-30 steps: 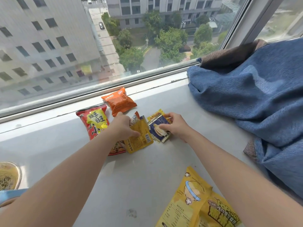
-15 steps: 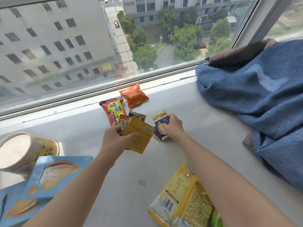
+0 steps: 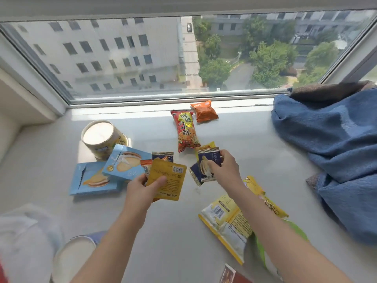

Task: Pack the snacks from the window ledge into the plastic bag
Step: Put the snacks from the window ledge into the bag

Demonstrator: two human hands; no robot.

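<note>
My left hand (image 3: 142, 190) grips a fan of small packets above the ledge, with a yellow packet (image 3: 168, 180) on top. My right hand (image 3: 225, 166) pinches a navy packet (image 3: 208, 163) with a pale snack pictured on it; more small packets lie just under it. A red snack bag (image 3: 185, 130) and an orange snack bag (image 3: 204, 110) lie further back near the window. A white plastic bag (image 3: 24, 237) shows blurred at the lower left.
Two light blue boxes (image 3: 95, 178) and a paper tub (image 3: 100, 139) sit at the left; another tub (image 3: 73, 256) stands near the front. Yellow bags (image 3: 228, 223) lie under my right forearm. A blue blanket (image 3: 334, 152) covers the ledge's right side.
Both hands have lifted their packets off the ledge and drawn back toward me. The view pulled back and down, bringing the boxes, tubs and the white bag into sight.
</note>
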